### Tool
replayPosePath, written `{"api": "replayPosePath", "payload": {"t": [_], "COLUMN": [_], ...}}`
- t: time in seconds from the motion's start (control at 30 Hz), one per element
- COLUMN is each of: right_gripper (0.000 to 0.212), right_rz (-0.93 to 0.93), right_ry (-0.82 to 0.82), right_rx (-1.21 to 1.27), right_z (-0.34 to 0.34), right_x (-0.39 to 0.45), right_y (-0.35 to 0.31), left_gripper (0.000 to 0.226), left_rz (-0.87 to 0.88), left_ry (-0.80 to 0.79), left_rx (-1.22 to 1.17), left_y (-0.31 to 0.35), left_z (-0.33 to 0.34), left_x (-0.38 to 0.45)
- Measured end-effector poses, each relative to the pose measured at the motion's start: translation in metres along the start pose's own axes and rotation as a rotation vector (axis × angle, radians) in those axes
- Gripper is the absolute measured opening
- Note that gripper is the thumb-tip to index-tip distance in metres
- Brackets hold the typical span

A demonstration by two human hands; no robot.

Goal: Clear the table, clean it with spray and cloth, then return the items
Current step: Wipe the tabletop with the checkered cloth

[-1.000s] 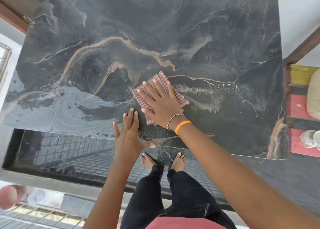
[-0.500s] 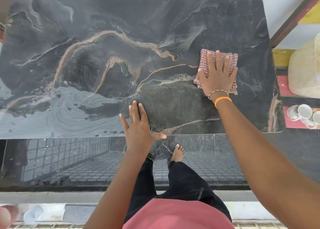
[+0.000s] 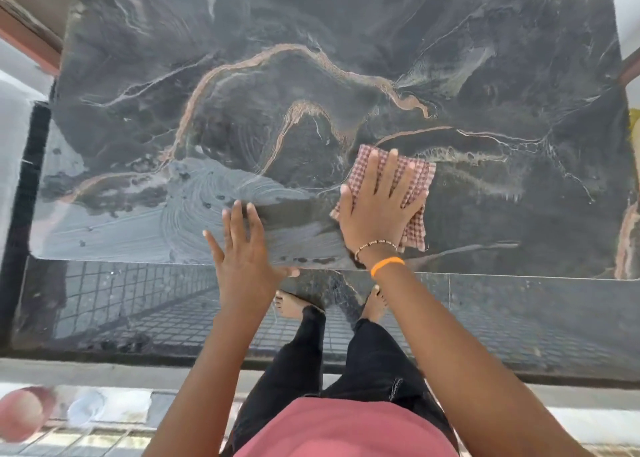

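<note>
The table [image 3: 346, 58] is a dark marbled slab, hard and glossy, bare of items; a pale smeared film of swirls shows on its near left part, which suggests it is wet and slick there. It looks heavy and fixed, nothing to lift, only to rub.

The cloth [image 3: 420, 179] lies flat on the table near the front edge, right of centre. It is a small checked square, thin, soft and limp, and probably damp. It will bunch or slide if pushed from one corner, so it handles best pressed under a flat palm across its middle.

The right hand [image 3: 375, 211] does that: palm down on the cloth, fingers spread and straight, not clamped.

The left hand [image 3: 246, 252] rests bare on the table edge just beside it, fingers apart, holding nothing, likely bracing.
</note>
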State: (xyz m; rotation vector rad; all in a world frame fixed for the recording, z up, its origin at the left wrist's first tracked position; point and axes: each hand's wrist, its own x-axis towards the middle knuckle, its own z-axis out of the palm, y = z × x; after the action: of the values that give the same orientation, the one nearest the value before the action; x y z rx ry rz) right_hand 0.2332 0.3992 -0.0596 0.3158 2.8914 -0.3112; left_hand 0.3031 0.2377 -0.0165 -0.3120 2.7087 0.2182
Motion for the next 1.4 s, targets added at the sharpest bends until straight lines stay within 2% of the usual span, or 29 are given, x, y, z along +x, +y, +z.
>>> {"api": "replayPosePath", "payload": {"t": [0.13, 0.2, 0.37, 0.47, 0.53, 0.63, 0.77, 0.9, 1.0, 1.07, 1.13, 1.23, 1.4], "right_gripper": [0.066, 0.064, 0.060, 0.060, 0.061, 0.063, 0.064, 0.063, 0.062, 0.061, 0.060, 0.059, 0.057], "right_rz": [0.033, -0.026, -0.437, -0.682, -0.736, -0.582, -0.378, -0.334, -0.202, -0.178, -0.248, -0.460, -0.826], "right_ry": [0.038, 0.027, -0.018, -0.029, -0.037, -0.003, 0.001, -0.005, 0.006, 0.026, 0.009, -0.031, -0.075], "right_rx": [0.027, -0.008, -0.177, -0.234, -0.232, -0.168, -0.130, -0.062, -0.005, 0.004, -0.042, -0.142, -0.272], "right_z": [-0.015, -0.021, -0.023, -0.014, -0.007, 0.012, 0.029, 0.028, 0.020, 0.012, 0.005, -0.002, 0.002], "right_x": [0.081, 0.114, 0.124, 0.084, 0.046, -0.030, -0.081, -0.040, 0.019, 0.060, 0.092, 0.111, 0.077], "right_y": [-0.042, -0.057, -0.071, -0.053, -0.030, -0.004, -0.034, -0.090, -0.124, -0.144, -0.158, -0.169, -0.146], "left_gripper": [0.113, 0.114, 0.114, 0.114, 0.115, 0.119, 0.119, 0.121, 0.123, 0.125, 0.123, 0.125, 0.120], "left_rz": [-0.021, -0.006, 0.009, 0.034, 0.062, 0.055, -0.080, -0.140, -0.162, -0.157, -0.155, -0.155, -0.132], "left_ry": [0.012, 0.027, 0.058, 0.074, 0.070, 0.085, 0.142, 0.201, 0.206, 0.232, 0.232, 0.243, 0.254], "left_rx": [0.015, 0.020, -0.007, -0.022, -0.049, -0.088, -0.134, -0.152, -0.141, -0.134, -0.131, -0.129, -0.144], "left_y": [-0.029, -0.030, -0.033, -0.036, -0.037, -0.046, -0.067, -0.087, -0.095, -0.099, -0.099, -0.099, -0.103], "left_z": [-0.001, 0.000, 0.001, 0.002, 0.002, 0.005, 0.007, 0.002, 0.000, 0.002, 0.005, 0.006, 0.011], "left_x": [0.002, 0.002, 0.001, 0.000, 0.001, -0.003, -0.008, -0.005, 0.000, 0.004, 0.006, 0.007, 0.006]}}
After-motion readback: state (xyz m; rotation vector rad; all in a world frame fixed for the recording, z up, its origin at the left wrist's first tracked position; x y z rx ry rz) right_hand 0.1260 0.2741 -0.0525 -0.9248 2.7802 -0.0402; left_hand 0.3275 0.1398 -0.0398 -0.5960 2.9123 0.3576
